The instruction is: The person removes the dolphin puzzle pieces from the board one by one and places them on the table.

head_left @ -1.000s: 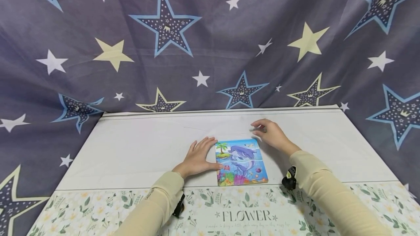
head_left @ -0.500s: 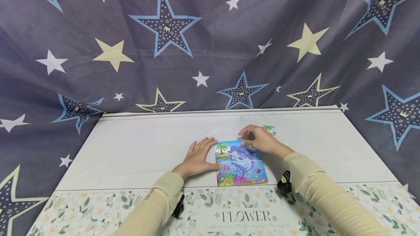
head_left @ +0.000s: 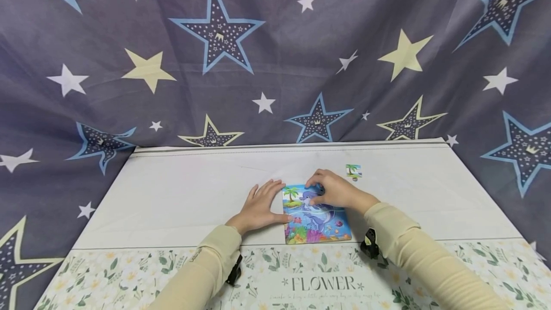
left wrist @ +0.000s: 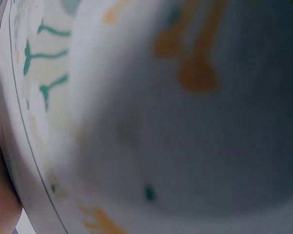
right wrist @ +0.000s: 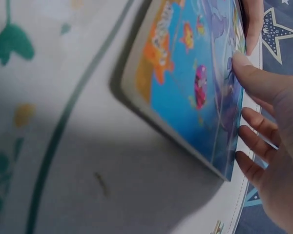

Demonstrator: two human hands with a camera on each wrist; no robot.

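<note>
Between two bare hands on a white table (head_left: 193, 195), we see a dolphin puzzle (head_left: 317, 219) lying flat, its near edge close to the line where the floral print begins. The left hand (head_left: 258, 209) rests against its left side, fingers extended toward the far left corner and thumb laid over the edge onto the picture. The right hand (head_left: 337, 191) reaches in from the right over the far part of the puzzle, thumb on its face and forefinger near its far edge, the other fingers curved. Thumb and forefinger look apart from above, but whether they pinch anything we cannot tell. The relation that counts here, as we judge it, is between that grip and the far edge: the puzzle spreads below the grip and toward the person, and both hands touch it. It looks roughly square, so we can name no sure long axis. A loose palm-tree piece (head_left: 353, 171) lies apart on the table, beyond the right hand's knuckles and wrist, off the puzzle's far right corner, its tab toward the person; the right hand is clearly the nearer one.
</note>
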